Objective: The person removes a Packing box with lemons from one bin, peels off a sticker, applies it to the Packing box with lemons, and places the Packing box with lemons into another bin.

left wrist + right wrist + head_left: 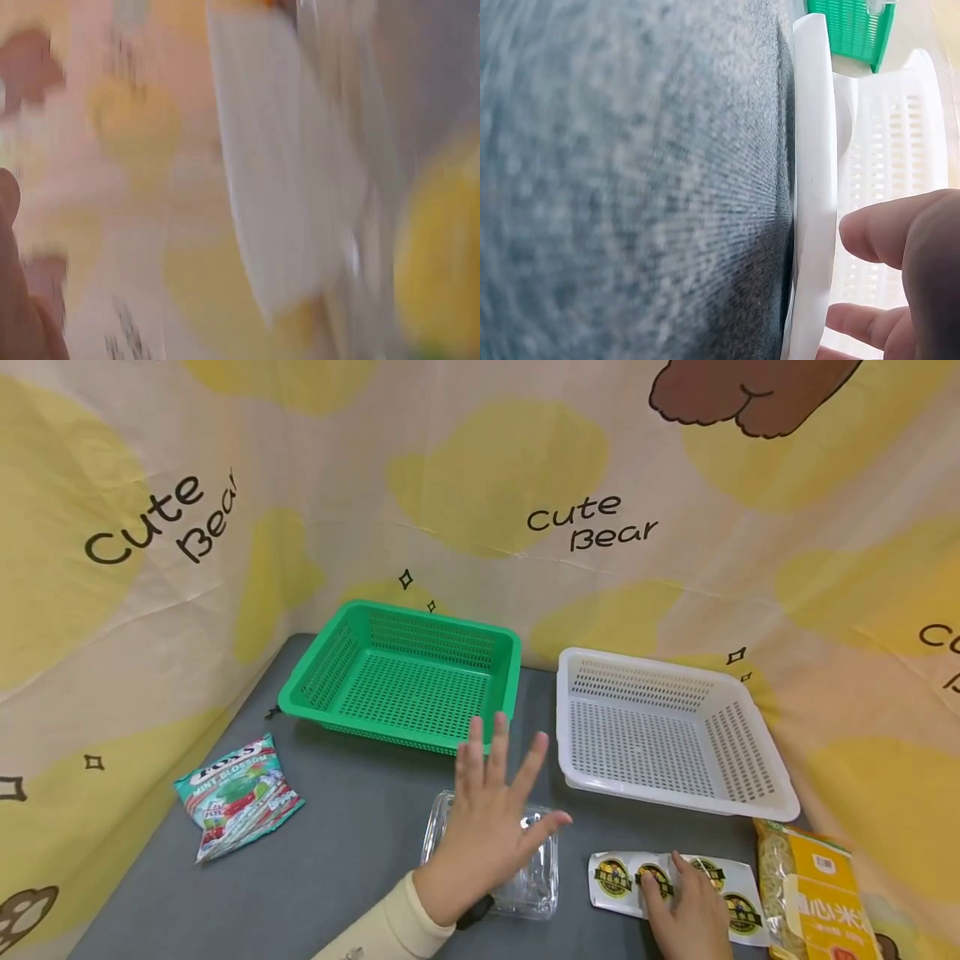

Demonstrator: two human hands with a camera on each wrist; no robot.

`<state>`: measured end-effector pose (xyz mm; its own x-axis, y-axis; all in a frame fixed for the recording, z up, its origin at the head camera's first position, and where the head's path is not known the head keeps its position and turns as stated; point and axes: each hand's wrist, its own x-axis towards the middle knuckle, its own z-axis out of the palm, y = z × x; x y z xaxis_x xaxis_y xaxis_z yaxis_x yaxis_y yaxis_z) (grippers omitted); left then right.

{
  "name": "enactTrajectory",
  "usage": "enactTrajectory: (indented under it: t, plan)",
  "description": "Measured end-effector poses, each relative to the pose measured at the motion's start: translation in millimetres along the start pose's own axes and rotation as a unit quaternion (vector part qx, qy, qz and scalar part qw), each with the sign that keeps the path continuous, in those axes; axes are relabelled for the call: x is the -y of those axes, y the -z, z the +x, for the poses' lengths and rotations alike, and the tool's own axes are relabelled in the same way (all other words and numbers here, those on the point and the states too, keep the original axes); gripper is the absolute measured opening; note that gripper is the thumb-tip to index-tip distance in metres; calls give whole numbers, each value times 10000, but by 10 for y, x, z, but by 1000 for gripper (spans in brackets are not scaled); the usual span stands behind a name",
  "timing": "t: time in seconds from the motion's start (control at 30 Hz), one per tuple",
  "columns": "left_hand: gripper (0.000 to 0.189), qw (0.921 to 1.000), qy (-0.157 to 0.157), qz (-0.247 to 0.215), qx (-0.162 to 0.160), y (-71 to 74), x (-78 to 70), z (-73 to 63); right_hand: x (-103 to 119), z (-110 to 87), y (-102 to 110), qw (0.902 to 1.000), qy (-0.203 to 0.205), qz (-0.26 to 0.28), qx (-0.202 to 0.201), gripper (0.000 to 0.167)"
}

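My left hand [487,827] is raised with its fingers spread, holding nothing. Behind it in the head view lies a clear plastic box [543,868], partly covered by the hand and wrist. At the lower right, my right hand [686,910] rests its fingertips on a flat white packet [615,881] printed with round black-and-yellow logos. The right wrist view shows this white packet [814,187] edge-on above the grey table, thumb [870,232] and fingers at its upper face. Motion blurs the left wrist view, where only part of the left hand [22,292] appears.
A green basket [397,739] stands at the back left, a white basket [667,802] to its right. A teal candy bag [238,797] lies on the left of the grey table [337,827]. An orange-yellow snack bag [821,893] lies right of the packet. Printed cloth [465,485] hangs behind.
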<state>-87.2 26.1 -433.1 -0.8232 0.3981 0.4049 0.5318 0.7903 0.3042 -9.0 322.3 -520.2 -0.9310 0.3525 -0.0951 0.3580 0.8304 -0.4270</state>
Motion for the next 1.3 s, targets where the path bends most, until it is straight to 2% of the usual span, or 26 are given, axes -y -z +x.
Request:
enactTrajectory:
  t: [0.13, 0.2, 0.27, 0.4, 0.43, 0.5, 0.57, 0.7, 0.8, 0.83, 0.93, 1.1, 1.3]
  plan:
    - [97, 9960, -759, 432, 174, -193, -462, -80, 2, 16, 25, 9999, 87, 6, 115, 71]
    - [105, 9921, -1173, 451, 41, -325, -643, -145, -18, 24, 48, 9995, 166, -7, 260, 72]
    - [108, 9859, -1608, 374, -276, -490, -782, -221, -54, 34, 71, 9988, 315, -54, 374, 71]
    - [99, 9673, -2270, 673, -911, -823, -927, -379, -124, 55, 102, 9976, 527, -135, 438, 70]
    - [95, 9637, -2343, 793, -1004, -897, -941, -416, -141, 59, 106, 9974, 580, -147, 402, 70]
    - [86, 9597, -2429, 1046, -947, -1021, -953, -484, -170, 61, 104, 9973, 627, -195, 330, 70]
    - [81, 9595, -2449, 1232, -653, -1110, -948, -537, -199, 61, 97, 9969, 708, -257, 208, 68]
    - [77, 9635, -2258, 1366, 461, -1173, -917, -577, -221, 59, 77, 9965, 773, -311, 96, 69]
    - [76, 9602, -2138, 1373, 1162, -1163, -904, -569, -218, 63, 70, 9972, 664, -281, 220, 73]
    - [75, 9581, -2138, 1387, 1305, -1158, -904, -567, -217, 66, 68, 9973, 631, -288, 252, 74]
    - [75, 9521, -2168, 1422, 1621, -1162, -909, -566, -219, 62, 61, 9974, 617, -267, 241, 73]
    - [76, 9437, -2148, 1373, 2108, -1168, -877, -586, -235, 34, 31, 9968, 767, -207, -123, 63]
    - [77, 9365, -2230, 1375, 2330, -1139, -839, -583, -224, 8, 16, 9957, 833, -67, -389, 56]
